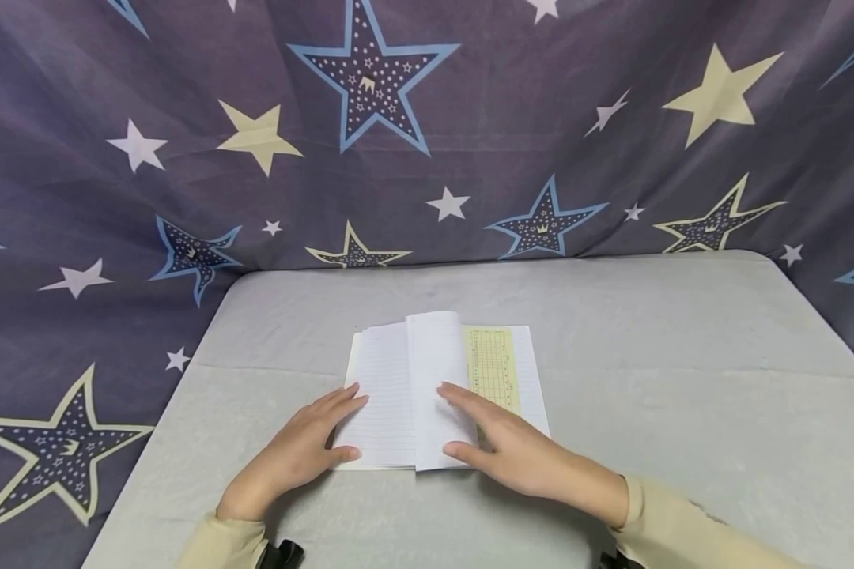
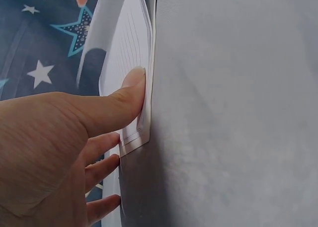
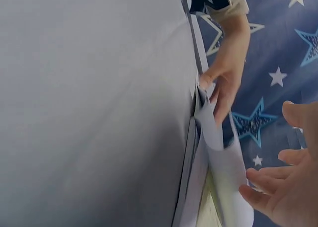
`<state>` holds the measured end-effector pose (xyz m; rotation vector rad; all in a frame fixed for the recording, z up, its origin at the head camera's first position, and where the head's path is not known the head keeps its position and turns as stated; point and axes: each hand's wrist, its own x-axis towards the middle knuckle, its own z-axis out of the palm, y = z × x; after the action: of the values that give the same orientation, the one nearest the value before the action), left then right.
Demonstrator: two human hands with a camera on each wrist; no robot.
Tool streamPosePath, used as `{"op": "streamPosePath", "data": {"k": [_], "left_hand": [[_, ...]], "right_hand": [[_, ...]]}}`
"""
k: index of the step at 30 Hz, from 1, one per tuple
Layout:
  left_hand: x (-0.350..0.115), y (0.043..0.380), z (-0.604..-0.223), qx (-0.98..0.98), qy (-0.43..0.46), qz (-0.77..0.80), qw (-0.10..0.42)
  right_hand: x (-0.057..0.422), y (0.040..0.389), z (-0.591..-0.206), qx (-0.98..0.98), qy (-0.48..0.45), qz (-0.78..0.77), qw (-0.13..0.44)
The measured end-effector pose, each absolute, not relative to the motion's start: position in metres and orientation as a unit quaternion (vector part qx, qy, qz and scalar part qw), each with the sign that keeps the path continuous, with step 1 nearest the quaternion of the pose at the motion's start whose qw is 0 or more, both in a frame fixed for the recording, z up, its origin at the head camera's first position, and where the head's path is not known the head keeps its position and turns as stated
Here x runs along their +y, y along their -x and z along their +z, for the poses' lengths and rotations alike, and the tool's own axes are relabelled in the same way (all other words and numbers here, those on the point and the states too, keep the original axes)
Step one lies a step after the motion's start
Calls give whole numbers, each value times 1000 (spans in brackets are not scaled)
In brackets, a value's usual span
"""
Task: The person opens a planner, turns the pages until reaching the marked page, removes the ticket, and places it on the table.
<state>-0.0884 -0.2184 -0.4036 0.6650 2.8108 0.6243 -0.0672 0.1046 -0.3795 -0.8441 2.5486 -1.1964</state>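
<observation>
An open notebook (image 1: pixel 380 395) with white lined pages lies on the grey-covered table. One leaf (image 1: pixel 437 379) stands lifted and curved near the middle, over the right-hand side. Beneath it shows a yellow sheet with a printed grid (image 1: pixel 494 363). My left hand (image 1: pixel 302 442) rests at the notebook's left edge, its thumb (image 2: pixel 130 90) lying on the page close to the near corner. Beside the lifted leaf is my right hand (image 1: pixel 508 446), fingers extended and spread. In the right wrist view its fingertips (image 3: pixel 256 197) are right at the curved paper.
The grey table cover (image 1: pixel 683 379) stretches out on both sides of the notebook. Behind and to the left hangs a dark curtain (image 1: pixel 470 95) with a star pattern. Both forearms wear light sleeves (image 1: pixel 221 541), with a dark strap at each wrist.
</observation>
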Motion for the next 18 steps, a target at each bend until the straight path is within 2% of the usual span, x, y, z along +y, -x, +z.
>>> {"op": "streamPosePath", "data": {"k": [8,18], "left_hand": [[-219,88,-398,947,-215,218,99],[-230,86,-389,950,-179,235,97]], "right_hand": [[74,71,-382,851,349,-371,126],[57,73,-396,856,367,-327,159]]}}
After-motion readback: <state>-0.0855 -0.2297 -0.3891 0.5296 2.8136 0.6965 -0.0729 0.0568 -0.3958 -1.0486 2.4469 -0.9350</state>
